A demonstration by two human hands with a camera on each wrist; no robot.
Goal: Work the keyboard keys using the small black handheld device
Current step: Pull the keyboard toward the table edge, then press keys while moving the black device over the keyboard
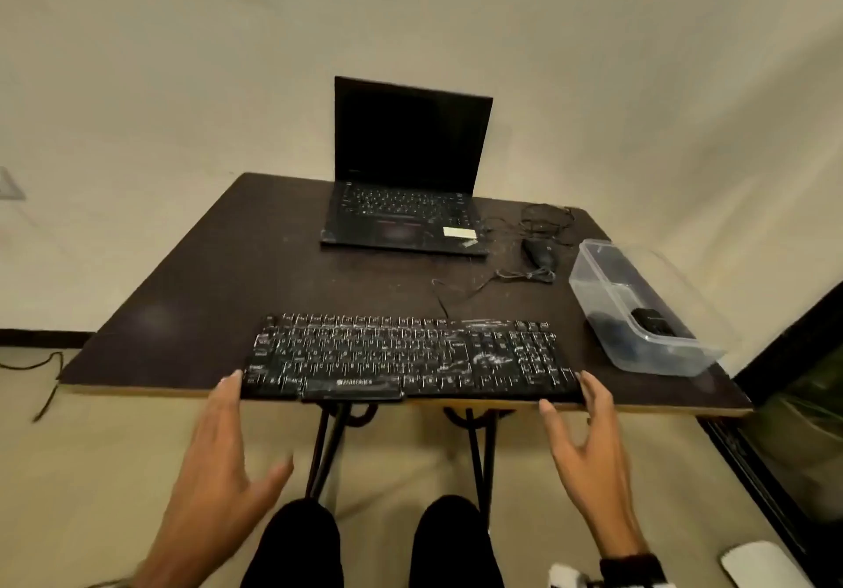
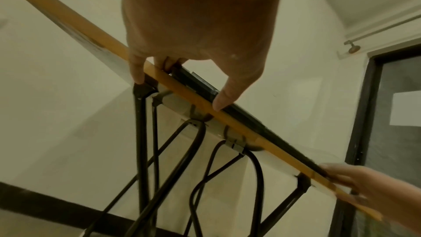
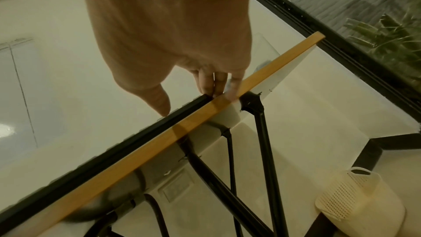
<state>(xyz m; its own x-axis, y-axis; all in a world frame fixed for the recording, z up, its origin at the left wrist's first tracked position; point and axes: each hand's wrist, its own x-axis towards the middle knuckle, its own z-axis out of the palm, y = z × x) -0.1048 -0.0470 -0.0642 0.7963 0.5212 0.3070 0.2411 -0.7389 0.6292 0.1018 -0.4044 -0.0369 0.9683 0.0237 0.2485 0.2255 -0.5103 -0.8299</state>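
A black keyboard (image 1: 406, 357) with white-smeared keys lies along the front edge of the dark table (image 1: 205, 277). My left hand (image 1: 248, 423) has straight fingers touching the keyboard's left end, and my right hand (image 1: 568, 398) touches its right end the same way. The small black handheld device (image 1: 652, 320) lies inside a clear plastic box (image 1: 593, 286) at the table's right. The left wrist view shows my left hand (image 2: 180, 86) at the keyboard (image 2: 239, 114) edge, thumb on the front rim. The right wrist view shows my right hand (image 3: 189, 96) at the keyboard (image 3: 136, 132) corner. Neither hand holds anything.
An open laptop (image 1: 406, 177) with a dark screen stands at the back of the table. A wired mouse (image 1: 540, 254) and loose cables lie to its right. Black metal legs (image 1: 483, 460) stand under the table. A cream perforated basket (image 3: 355, 201) sits on the floor beside a dark-framed glass door (image 1: 798, 405).
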